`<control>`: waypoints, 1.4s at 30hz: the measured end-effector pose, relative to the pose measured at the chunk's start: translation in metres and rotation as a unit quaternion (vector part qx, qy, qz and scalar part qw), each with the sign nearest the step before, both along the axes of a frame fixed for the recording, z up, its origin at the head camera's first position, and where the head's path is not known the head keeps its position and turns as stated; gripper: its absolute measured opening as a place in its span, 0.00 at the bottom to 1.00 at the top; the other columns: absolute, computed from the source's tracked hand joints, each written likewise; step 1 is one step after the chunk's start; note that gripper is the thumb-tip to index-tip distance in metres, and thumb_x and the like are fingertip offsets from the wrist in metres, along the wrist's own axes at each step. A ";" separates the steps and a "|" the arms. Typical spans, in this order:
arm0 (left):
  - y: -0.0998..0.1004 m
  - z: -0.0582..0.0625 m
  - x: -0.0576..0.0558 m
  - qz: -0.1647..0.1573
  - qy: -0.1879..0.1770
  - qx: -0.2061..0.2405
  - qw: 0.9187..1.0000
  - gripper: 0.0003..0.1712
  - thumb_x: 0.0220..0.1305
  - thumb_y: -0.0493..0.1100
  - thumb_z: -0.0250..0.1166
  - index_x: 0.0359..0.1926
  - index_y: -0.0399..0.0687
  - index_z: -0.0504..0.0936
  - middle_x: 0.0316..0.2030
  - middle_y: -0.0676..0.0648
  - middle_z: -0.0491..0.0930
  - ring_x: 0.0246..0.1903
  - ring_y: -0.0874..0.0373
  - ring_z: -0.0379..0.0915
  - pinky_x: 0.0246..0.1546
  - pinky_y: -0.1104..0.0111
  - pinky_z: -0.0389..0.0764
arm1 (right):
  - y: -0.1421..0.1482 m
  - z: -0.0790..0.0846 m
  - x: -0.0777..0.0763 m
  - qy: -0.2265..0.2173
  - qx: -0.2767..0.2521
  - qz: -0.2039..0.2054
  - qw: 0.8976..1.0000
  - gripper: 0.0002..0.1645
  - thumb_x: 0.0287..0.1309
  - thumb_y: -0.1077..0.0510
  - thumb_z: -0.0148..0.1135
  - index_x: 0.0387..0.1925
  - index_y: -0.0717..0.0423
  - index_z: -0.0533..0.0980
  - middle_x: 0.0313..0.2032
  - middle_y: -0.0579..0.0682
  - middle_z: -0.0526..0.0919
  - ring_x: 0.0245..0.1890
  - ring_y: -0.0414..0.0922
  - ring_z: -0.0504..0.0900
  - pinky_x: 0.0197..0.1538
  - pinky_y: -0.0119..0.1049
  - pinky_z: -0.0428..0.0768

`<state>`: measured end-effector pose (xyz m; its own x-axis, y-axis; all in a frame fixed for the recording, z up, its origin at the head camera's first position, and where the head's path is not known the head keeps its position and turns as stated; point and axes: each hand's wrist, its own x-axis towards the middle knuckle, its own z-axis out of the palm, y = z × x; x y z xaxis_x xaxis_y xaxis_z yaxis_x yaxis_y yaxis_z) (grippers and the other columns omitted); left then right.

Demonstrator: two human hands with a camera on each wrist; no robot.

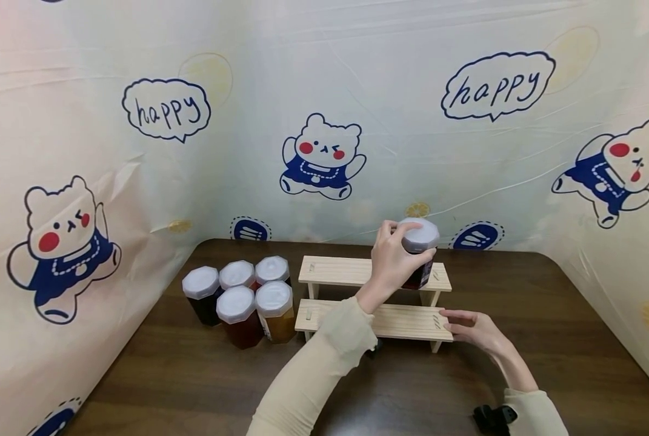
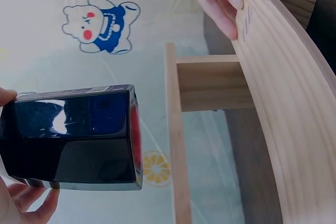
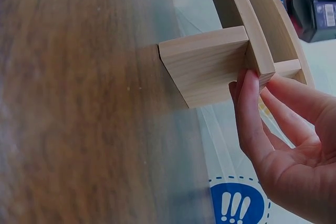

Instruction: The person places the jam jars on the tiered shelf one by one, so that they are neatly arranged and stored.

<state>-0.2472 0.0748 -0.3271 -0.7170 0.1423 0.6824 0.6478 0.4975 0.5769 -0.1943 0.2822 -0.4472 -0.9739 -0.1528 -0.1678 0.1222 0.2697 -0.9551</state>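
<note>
My left hand (image 1: pixel 392 257) grips a dark glass jar (image 1: pixel 418 277) by its white faceted lid (image 1: pixel 421 235). In the left wrist view the jar (image 2: pixel 71 140) is held with its base apart from the upper board of a two-step wooden rack (image 2: pixel 178 145). At the rack's right end, my right hand (image 1: pixel 479 330) pinches the corner of the lower board (image 1: pixel 406 321). The right wrist view shows that hand's thumb and fingers (image 3: pixel 249 103) on either side of the board's end. Part of the upper board (image 1: pixel 337 270) is hidden behind my left hand.
Left of the rack, several white-lidded jars stand close together, among them an amber one (image 1: pixel 280 327) and a dark one (image 1: pixel 206 309). The brown wooden table (image 1: pixel 193 387) meets a printed cloth backdrop (image 1: pixel 237 169) behind and at the sides.
</note>
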 end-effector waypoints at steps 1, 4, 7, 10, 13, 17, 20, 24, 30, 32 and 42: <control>0.002 -0.001 -0.001 0.001 -0.002 0.001 1.000 0.25 0.41 0.50 0.71 0.45 0.52 0.78 0.40 0.46 0.68 0.41 0.56 0.67 0.33 0.72 0.72 | 0.000 0.000 0.000 -0.001 -0.001 -0.001 1.000 0.30 0.52 0.59 0.60 0.54 0.72 0.65 0.50 0.65 0.72 0.34 0.36 0.78 0.37 0.32 0.77; 0.006 -0.002 -0.005 0.007 -0.008 0.006 1.000 0.25 0.42 0.50 0.71 0.44 0.53 0.78 0.40 0.46 0.68 0.40 0.56 0.67 0.32 0.72 0.72 | 0.000 0.000 0.000 -0.004 -0.003 0.000 1.000 0.30 0.52 0.59 0.60 0.54 0.72 0.65 0.50 0.65 0.72 0.34 0.36 0.78 0.37 0.33 0.77; 0.009 -0.004 -0.009 0.016 -0.014 0.009 1.000 0.25 0.41 0.50 0.71 0.44 0.53 0.78 0.40 0.46 0.68 0.40 0.56 0.67 0.31 0.72 0.71 | 0.000 0.000 0.000 -0.003 -0.004 0.003 1.000 0.30 0.52 0.59 0.60 0.54 0.72 0.65 0.50 0.64 0.73 0.34 0.36 0.78 0.38 0.32 0.77; 0.012 -0.007 -0.013 0.022 -0.017 0.004 1.000 0.25 0.42 0.51 0.71 0.45 0.53 0.78 0.39 0.46 0.68 0.39 0.56 0.67 0.31 0.72 0.70 | 0.000 0.000 0.000 0.000 -0.010 0.008 1.000 0.30 0.53 0.60 0.60 0.54 0.73 0.65 0.50 0.65 0.72 0.35 0.36 0.78 0.38 0.33 0.77; 0.015 -0.009 -0.015 0.024 -0.021 -0.005 0.999 0.25 0.42 0.52 0.70 0.45 0.54 0.78 0.40 0.46 0.68 0.39 0.57 0.67 0.31 0.73 0.70 | 0.001 0.000 0.000 0.004 -0.016 0.011 1.000 0.30 0.53 0.60 0.59 0.54 0.74 0.64 0.51 0.66 0.71 0.35 0.36 0.79 0.38 0.33 0.77; 0.017 -0.012 -0.017 0.023 -0.027 -0.021 0.999 0.27 0.42 0.54 0.70 0.46 0.54 0.77 0.40 0.46 0.67 0.40 0.57 0.67 0.32 0.73 0.70 | 0.001 -0.002 0.001 0.008 -0.016 0.014 1.000 0.30 0.53 0.61 0.59 0.54 0.74 0.64 0.50 0.65 0.71 0.35 0.35 0.78 0.38 0.33 0.77; 0.018 -0.013 -0.018 0.026 -0.034 -0.038 0.998 0.28 0.42 0.56 0.70 0.47 0.55 0.77 0.42 0.46 0.67 0.40 0.57 0.67 0.33 0.72 0.72 | 0.000 -0.002 0.001 0.008 -0.015 0.014 1.000 0.30 0.53 0.60 0.59 0.54 0.74 0.64 0.50 0.64 0.72 0.35 0.35 0.78 0.38 0.33 0.77; 0.019 -0.013 -0.017 0.023 -0.048 -0.054 0.997 0.29 0.43 0.58 0.67 0.49 0.57 0.75 0.44 0.45 0.66 0.42 0.56 0.66 0.35 0.71 0.73 | 0.000 -0.001 0.001 0.003 -0.015 0.008 1.000 0.30 0.53 0.60 0.59 0.54 0.74 0.64 0.51 0.66 0.71 0.35 0.36 0.79 0.38 0.33 0.77; 0.018 -0.012 -0.016 0.020 -0.060 -0.085 0.994 0.29 0.48 0.57 0.64 0.53 0.57 0.73 0.48 0.44 0.64 0.46 0.55 0.65 0.39 0.68 0.73 | 0.000 0.000 0.001 0.003 -0.015 0.013 1.000 0.31 0.53 0.59 0.59 0.55 0.73 0.64 0.51 0.66 0.71 0.35 0.36 0.79 0.38 0.33 0.77; 0.017 -0.012 -0.016 0.013 -0.065 -0.091 0.994 0.29 0.50 0.56 0.64 0.54 0.57 0.72 0.49 0.43 0.64 0.47 0.54 0.65 0.40 0.67 0.73 | 0.000 0.001 0.002 0.003 -0.017 0.013 1.000 0.30 0.53 0.60 0.59 0.55 0.74 0.64 0.50 0.65 0.71 0.35 0.36 0.78 0.38 0.33 0.77; 0.004 -0.009 -0.011 0.011 -0.041 -0.063 0.997 0.20 0.52 0.51 0.64 0.48 0.54 0.77 0.48 0.45 0.69 0.44 0.55 0.70 0.39 0.68 0.73 | 0.001 0.001 0.002 0.009 -0.027 0.022 0.999 0.30 0.53 0.62 0.59 0.54 0.76 0.63 0.46 0.61 0.75 0.35 0.36 0.79 0.38 0.33 0.77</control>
<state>-0.2578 0.0788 -0.3363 -0.7737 0.2066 0.5989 0.5888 0.5833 0.5596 -0.1922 0.2837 -0.4466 -0.9688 -0.2037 -0.1411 0.0946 0.2225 -0.9703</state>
